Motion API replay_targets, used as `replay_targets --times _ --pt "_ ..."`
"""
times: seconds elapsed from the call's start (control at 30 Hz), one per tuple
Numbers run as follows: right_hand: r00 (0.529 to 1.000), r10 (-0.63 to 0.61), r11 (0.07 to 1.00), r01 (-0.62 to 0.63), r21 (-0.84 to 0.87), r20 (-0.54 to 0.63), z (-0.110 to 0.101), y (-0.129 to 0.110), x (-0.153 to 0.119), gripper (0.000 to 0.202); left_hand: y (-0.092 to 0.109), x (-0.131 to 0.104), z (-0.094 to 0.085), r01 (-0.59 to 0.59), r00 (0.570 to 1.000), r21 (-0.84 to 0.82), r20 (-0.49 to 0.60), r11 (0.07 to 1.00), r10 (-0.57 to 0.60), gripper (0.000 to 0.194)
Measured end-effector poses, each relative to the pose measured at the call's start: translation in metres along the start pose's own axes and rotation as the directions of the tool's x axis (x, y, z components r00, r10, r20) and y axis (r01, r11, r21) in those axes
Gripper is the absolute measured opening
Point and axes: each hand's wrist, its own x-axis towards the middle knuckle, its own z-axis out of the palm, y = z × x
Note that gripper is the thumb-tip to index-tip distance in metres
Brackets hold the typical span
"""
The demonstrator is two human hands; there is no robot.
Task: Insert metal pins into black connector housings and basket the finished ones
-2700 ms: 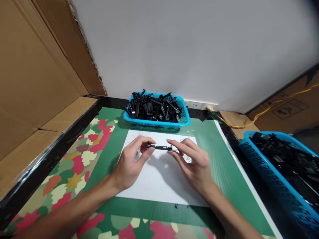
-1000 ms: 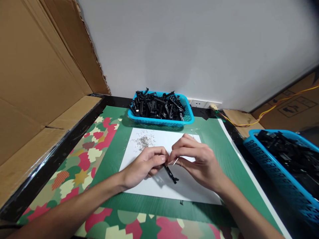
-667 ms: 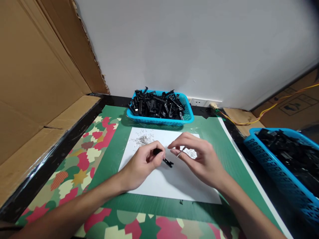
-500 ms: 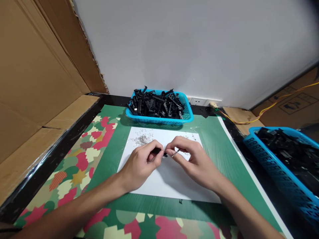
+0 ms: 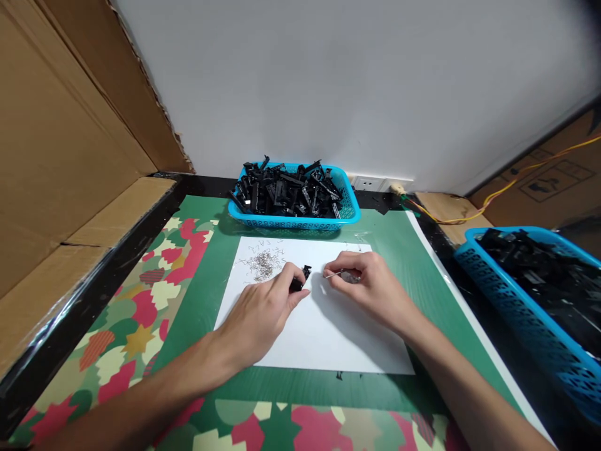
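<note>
Head view: we had drawn apart our left hand [image 5: 263,310], fingers gripping a black part [image 5: 297,285], and right hand [image 5: 373,289], fingertips pinching a thin rod [image 5: 334,274]. Joint handling seemed paused.

The part [image 5: 307,271] is black, the tool [image 5: 332,274] silvery, the paper [image 5: 328,341] plain white. Both the far basket [image 5: 293,222] and the right basket [image 5: 521,322] are bright blue. The mat [image 5: 394,263] is green, patterned at left and near with red, cream, tan and green shapes, a mustard star [image 5: 137,341] and orange stripes [image 5: 96,349]. The wall [image 5: 328,81] is pale grey.
</note>
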Motion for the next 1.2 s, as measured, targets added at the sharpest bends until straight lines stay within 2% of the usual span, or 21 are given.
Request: replay_targets --times 0.23,0.57,0.77,1.2 --pt "0.996 -0.090 0.990 0.087 -0.107 -0.026 0.017 0.007 0.001 0.023 -0.002 -0.002 0.003 -0.031 0.999 0.130 0.027 0.991 0.028 0.007" --pt "0.984 -0.172 0.960 0.156 -0.234 -0.047 0.022 0.006 -0.001 0.022 -0.006 -0.001 0.004 -0.093 0.996 0.148 0.032 0.985 0.089 0.012" --pt "0.988 -0.151 0.951 0.152 -0.268 0.024 0.017 0.003 0.000 0.022 -0.005 0.000 0.004 -0.113 0.993 0.141 0.051 0.984 0.106 0.012" --pt "0.989 -0.150 0.949 0.148 -0.277 0.014 0.022 0.004 -0.003 0.024 -0.006 -0.001 0.003 -0.120 0.992 0.134 0.055 0.984 0.114 0.013"
